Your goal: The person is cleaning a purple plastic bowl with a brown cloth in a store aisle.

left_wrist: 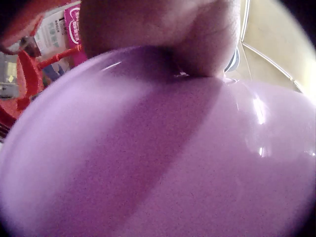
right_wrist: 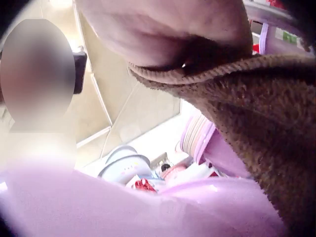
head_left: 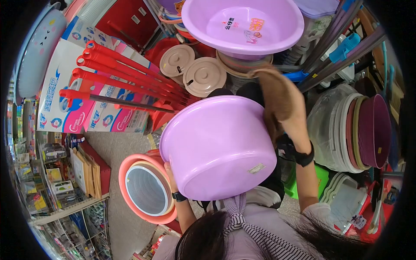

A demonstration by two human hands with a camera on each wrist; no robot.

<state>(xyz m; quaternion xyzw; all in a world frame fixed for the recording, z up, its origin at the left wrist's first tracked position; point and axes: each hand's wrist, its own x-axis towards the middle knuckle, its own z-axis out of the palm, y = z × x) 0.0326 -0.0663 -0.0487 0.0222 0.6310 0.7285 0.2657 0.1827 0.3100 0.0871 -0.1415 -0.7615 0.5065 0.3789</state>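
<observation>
Probably light, stiff and slick, the purple basin [head_left: 216, 147] is tilted near the nested tubs [head_left: 147, 190], and I'd hold its rim [head_left: 216, 98], where my left hand [head_left: 169, 177] grips, my right hand [head_left: 295, 123] clutching soft brown cloth [head_left: 276, 95].

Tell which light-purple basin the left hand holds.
The lower basin in the head view: its stickered outside faces the camera, while the upper basin shows its printed inside.
</observation>
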